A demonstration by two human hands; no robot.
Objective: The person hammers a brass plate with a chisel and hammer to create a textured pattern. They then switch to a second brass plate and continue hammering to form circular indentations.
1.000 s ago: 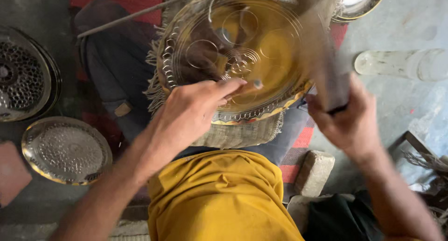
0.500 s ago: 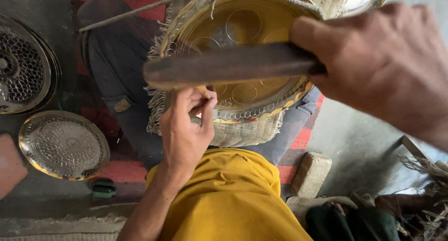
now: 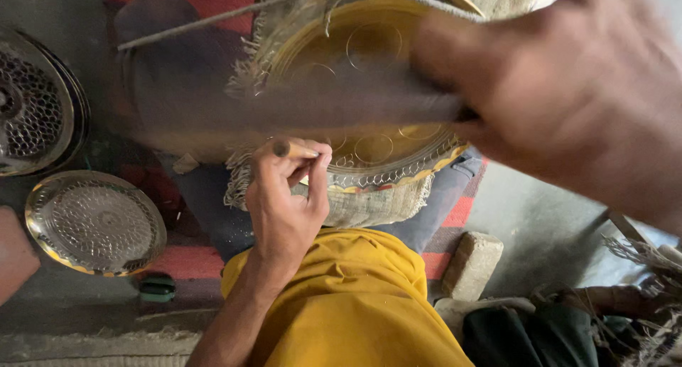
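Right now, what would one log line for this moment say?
left hand: pinches small punch on brass plate | right hand: grips blurred hammer above plate | finished plates on floor at left

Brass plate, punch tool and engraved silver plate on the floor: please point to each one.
brass plate (image 3: 387,150): head view, lower engraved face.
punch tool (image 3: 297,150): head view, shaft by its dark top.
engraved silver plate (image 3: 94,223): head view, patterned centre.
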